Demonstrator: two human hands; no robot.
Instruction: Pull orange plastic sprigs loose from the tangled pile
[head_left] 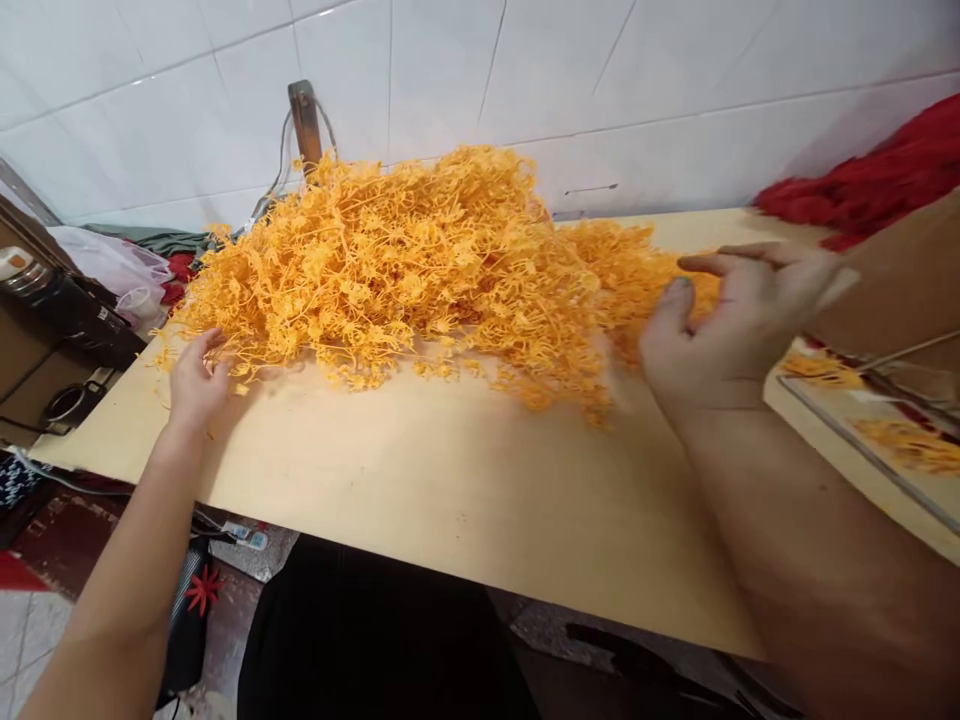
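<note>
A large heap of orange artificial flower sprigs (405, 260), with thin stems and small star-shaped blossoms, lies across the light wooden table (420, 470). At its left front edge is my left hand (196, 382), thumb and forefinger a little apart beside the outermost sprigs; its other fingers are partly hidden. My right hand (724, 330) is raised at the right end of the heap. Its thumb and fingers are spread, with no object visible in them. Behind this hand, more orange sprigs lie partly covered from view.
Red material (877, 190) and a brown cardboard piece (896, 280) are at the right. Left of the table stand a dark thermos (71, 310) and a metal mug (71, 402), near a white plastic bag (112, 262). A tiled wall (465, 70) closes off the back.
</note>
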